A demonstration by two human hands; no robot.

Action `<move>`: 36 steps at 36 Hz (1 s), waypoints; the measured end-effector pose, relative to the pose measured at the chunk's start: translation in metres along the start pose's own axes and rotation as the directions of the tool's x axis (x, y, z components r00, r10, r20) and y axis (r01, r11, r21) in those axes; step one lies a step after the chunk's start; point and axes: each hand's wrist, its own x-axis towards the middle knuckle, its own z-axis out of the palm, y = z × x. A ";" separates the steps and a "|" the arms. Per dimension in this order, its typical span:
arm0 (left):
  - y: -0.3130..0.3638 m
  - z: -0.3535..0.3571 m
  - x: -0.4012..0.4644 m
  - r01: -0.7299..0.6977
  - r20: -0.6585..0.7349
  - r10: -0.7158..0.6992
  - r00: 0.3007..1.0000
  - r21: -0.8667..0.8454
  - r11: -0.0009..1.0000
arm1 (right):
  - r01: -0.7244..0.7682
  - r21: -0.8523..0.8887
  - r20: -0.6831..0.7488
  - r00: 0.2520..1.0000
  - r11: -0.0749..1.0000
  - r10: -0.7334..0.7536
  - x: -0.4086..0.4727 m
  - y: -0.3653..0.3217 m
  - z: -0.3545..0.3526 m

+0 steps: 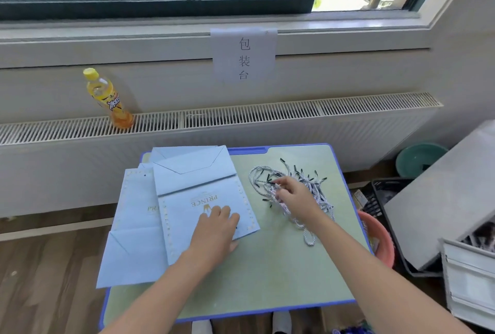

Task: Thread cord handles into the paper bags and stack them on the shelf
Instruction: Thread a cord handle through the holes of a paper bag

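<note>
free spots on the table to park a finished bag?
Bare strip of table along the near edge, between the forearms, below the top bag and cord pile. A small patch at the far right corner too. Crowded: bags cover the left half under the left hand; right hand is in the cords.

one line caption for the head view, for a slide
Left hand rests on a flat blue paper bag while the right hand picks through a pile of cords.

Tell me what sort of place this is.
Probably a makeshift packing station in a room by a window. A paper sign on the wall reads 包装台, packing table; flat paper bags and a heap of cords lie on a small table.
</note>
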 end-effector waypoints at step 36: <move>-0.008 -0.150 0.031 -0.084 -0.591 -0.291 0.752 -0.524 0.847 | 0.377 0.182 -0.244 0.912 0.908 -0.329 -0.002 -0.123 0.001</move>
